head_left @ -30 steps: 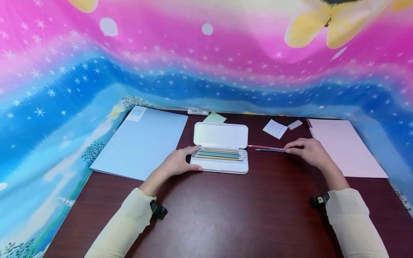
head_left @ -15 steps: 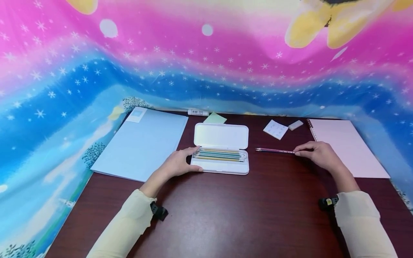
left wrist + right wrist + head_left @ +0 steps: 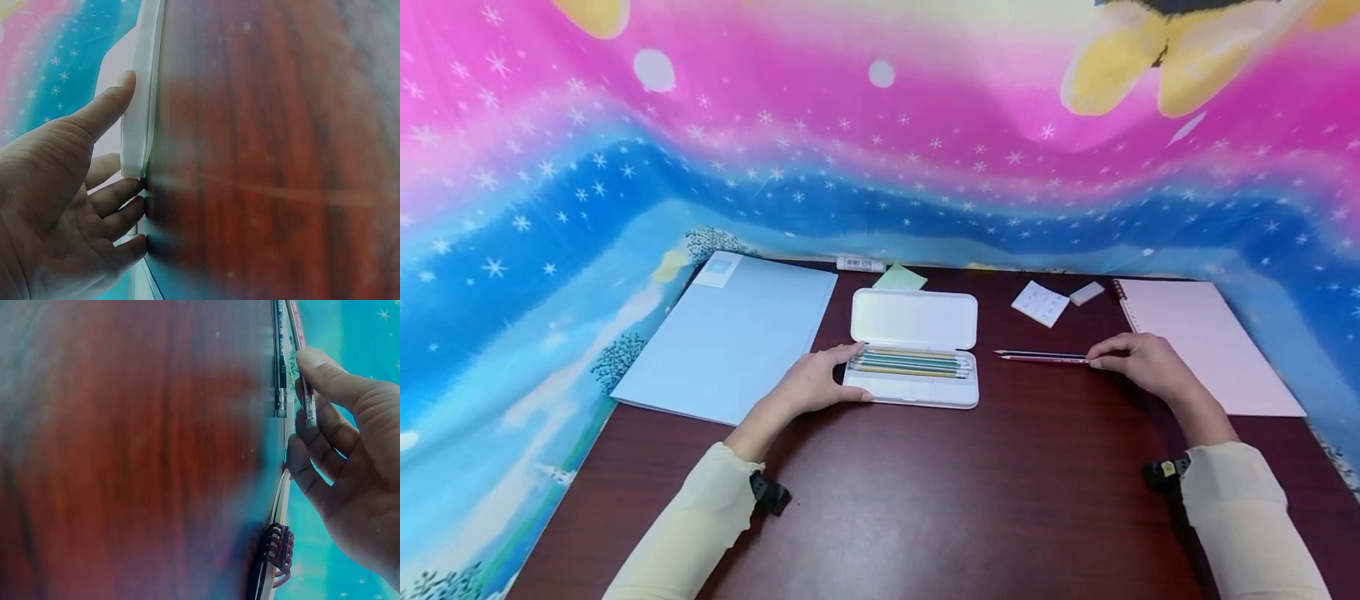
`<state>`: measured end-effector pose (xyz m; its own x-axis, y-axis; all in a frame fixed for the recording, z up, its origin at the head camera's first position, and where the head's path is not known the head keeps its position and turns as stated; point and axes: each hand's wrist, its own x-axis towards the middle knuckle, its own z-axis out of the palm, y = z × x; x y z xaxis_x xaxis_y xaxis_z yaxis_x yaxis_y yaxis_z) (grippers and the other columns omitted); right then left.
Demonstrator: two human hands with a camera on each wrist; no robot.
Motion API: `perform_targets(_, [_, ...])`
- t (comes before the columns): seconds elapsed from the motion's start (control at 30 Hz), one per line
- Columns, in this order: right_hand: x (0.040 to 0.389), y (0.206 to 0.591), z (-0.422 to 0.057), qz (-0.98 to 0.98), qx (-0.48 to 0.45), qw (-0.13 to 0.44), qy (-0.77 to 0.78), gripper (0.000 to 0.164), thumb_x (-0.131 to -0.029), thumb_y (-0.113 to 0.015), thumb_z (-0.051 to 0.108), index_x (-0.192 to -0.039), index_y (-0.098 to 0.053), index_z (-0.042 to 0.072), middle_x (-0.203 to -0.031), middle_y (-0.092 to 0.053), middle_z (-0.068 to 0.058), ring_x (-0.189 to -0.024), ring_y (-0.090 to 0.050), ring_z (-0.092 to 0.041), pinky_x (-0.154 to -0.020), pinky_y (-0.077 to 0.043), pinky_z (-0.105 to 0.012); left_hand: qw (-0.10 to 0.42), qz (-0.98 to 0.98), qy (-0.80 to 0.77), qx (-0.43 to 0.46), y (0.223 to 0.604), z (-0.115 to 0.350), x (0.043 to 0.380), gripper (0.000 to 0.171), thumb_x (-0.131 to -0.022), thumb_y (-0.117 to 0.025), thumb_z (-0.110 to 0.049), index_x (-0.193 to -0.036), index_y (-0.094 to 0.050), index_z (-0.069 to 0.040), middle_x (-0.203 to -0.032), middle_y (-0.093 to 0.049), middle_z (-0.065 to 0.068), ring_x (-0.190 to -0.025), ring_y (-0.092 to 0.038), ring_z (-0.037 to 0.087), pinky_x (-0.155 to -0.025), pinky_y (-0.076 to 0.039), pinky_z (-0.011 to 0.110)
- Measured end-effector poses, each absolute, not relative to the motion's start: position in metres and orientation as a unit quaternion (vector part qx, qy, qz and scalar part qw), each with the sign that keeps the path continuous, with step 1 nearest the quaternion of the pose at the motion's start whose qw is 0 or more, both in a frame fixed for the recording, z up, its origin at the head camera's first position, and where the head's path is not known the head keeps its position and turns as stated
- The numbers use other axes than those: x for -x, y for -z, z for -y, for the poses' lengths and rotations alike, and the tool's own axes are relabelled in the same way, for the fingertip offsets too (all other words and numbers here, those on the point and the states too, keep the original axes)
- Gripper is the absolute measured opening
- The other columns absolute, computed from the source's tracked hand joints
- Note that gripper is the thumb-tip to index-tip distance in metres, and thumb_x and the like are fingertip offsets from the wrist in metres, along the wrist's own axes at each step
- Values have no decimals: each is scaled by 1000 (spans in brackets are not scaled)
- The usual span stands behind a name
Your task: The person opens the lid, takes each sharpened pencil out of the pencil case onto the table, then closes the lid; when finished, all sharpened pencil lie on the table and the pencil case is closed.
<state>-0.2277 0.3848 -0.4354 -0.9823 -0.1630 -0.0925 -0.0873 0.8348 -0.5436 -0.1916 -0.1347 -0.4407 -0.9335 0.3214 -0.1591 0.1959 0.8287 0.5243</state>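
A white pencil case [image 3: 912, 392] lies open on the table, its lid [image 3: 913, 318] tipped back on the far side. Several pencils [image 3: 913, 362] lie side by side in it. My left hand [image 3: 808, 382] grips the case's left end, thumb along the near side wall and fingers around the end and far side. Between thumb and forefinger, my right hand [image 3: 1138, 362] pinches a red pencil [image 3: 295, 322] near its eraser end. Right beside it runs a dark blue pencil [image 3: 282, 362], close along the tabletop. Both points face left, toward the case.
At left lies a light blue folder [image 3: 737, 333]; at right, a pink spiral notebook [image 3: 1217, 350]. Along the back are a glue stick [image 3: 861, 264], green paper [image 3: 900, 277], a white printed note [image 3: 1041, 303] and an eraser [image 3: 1087, 292]. Patterned cloth [image 3: 880, 167] hangs behind.
My right hand has moved right, away from the case, with the red pencil. That pencil has shifted from the far side of the dark blue one to its near side. My left hand stays put.
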Motion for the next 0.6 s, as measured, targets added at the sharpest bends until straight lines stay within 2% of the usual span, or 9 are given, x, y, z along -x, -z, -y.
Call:
perform_targets(0.3, [232,440,-385,-960,98,56,257,11,-96,-72,26,-100,-80,20,-107,-73,-9,-99,-58,-26,-84,-47,-38,121,-949,-259,-135,440,134,190,94,-81,-80,-55,-158,-37,-25,-160,-42,14,-147,-42,34,-115,-39,53])
perform_targets(0.6, [238,443,-381,-961,109,71,246,9,-96,-71,20,-100,-79,20,-108,-74,-9,-102,-61,-27,-89,-46,-44,118,-949,-259,-138,440,135,191,94,-81,-80,-56,-158,-37,-24,-160,-42,13,-146,-43,32,-115,-41,51])
